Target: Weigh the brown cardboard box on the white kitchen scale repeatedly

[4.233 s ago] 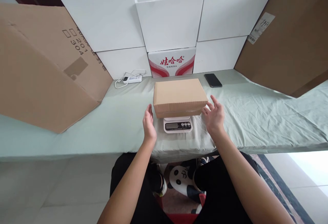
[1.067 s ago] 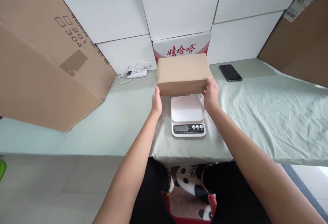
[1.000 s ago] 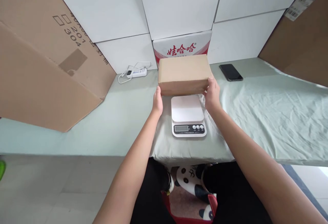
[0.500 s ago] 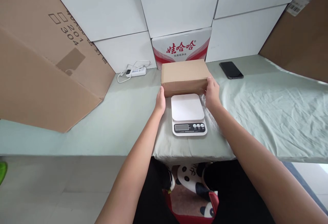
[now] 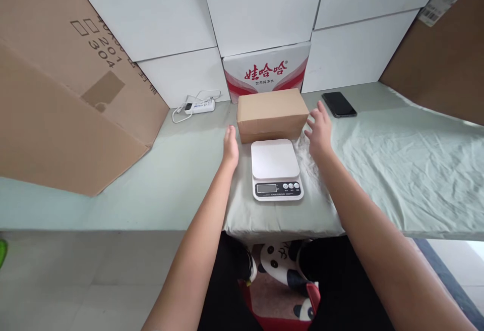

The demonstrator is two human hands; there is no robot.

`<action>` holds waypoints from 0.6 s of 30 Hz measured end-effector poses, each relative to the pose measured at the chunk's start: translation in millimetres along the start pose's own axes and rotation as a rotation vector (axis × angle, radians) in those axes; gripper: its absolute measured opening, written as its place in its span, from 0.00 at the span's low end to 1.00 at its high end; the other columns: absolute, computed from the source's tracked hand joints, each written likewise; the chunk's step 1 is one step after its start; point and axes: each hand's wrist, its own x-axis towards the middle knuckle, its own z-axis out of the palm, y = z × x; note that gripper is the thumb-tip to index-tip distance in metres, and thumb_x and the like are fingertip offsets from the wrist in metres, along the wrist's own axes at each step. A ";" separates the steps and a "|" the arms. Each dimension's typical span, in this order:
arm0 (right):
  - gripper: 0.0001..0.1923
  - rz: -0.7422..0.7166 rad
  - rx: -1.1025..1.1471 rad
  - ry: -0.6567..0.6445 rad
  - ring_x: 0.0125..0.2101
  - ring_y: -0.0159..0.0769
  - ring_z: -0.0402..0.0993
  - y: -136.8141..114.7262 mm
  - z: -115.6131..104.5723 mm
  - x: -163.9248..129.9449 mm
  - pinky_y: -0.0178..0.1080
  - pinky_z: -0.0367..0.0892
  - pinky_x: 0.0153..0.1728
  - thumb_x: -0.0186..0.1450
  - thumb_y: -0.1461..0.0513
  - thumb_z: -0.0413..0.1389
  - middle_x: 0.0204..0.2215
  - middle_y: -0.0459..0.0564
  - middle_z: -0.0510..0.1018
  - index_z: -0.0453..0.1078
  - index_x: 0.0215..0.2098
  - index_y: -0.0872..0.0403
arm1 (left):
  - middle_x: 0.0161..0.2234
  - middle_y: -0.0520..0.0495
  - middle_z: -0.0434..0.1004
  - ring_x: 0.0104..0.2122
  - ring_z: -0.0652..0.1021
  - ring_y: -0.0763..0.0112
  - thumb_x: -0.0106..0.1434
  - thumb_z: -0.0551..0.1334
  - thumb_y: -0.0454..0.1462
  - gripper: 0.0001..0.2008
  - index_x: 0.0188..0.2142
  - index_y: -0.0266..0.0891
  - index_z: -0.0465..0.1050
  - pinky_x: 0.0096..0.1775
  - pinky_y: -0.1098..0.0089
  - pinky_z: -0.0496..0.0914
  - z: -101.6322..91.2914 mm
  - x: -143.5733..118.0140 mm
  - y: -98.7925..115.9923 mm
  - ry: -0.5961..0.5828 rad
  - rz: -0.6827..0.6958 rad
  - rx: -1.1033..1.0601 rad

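A closed brown cardboard box (image 5: 271,114) rests on the green cloth of the table (image 5: 181,174), just behind a white kitchen scale (image 5: 276,168) whose platform is bare. My left hand (image 5: 230,146) hovers open a little to the left of the box, apart from it. On the box's right side my right hand (image 5: 319,130) is open with fingers spread, close to the box's edge and holding nothing.
A black phone (image 5: 339,104) lies at the back right. A white power strip with a cord (image 5: 195,107) lies at the back left. A red-and-white carton (image 5: 265,72) and white boards stand behind. Large brown cardboard sheets (image 5: 56,94) lean at both sides.
The box was lifted off the scale with both hands and set down on the cloth behind it. Both hands have now let go and drawn slightly apart.
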 end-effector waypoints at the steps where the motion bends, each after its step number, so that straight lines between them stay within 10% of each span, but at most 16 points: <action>1: 0.39 0.062 0.015 0.054 0.77 0.54 0.65 -2.8 -7.1 2.2 0.67 0.65 0.74 0.69 0.40 0.53 0.79 0.47 0.64 0.61 0.77 0.34 | 0.84 0.44 0.46 0.83 0.52 0.64 0.82 0.46 0.55 0.36 0.82 0.42 0.52 0.80 0.60 0.52 -5.0 -0.2 5.9 0.042 -0.015 -0.027; 8: 0.38 0.174 0.039 0.064 0.75 0.57 0.69 -9.4 -35.8 7.3 0.66 0.64 0.74 0.69 0.36 0.49 0.77 0.47 0.67 0.61 0.75 0.29 | 0.84 0.48 0.46 0.82 0.52 0.70 0.79 0.30 0.60 0.43 0.83 0.47 0.49 0.79 0.64 0.52 -18.9 -3.8 28.8 0.068 -0.067 -0.046; 18: 0.38 0.087 0.073 -0.157 0.71 0.49 0.73 10.3 7.1 -9.7 0.58 0.71 0.72 0.63 0.45 0.64 0.72 0.42 0.75 0.67 0.71 0.34 | 0.79 0.43 0.66 0.78 0.67 0.60 0.78 0.36 0.64 0.44 0.77 0.44 0.65 0.77 0.60 0.61 3.1 -4.6 7.6 -0.165 -0.009 -0.015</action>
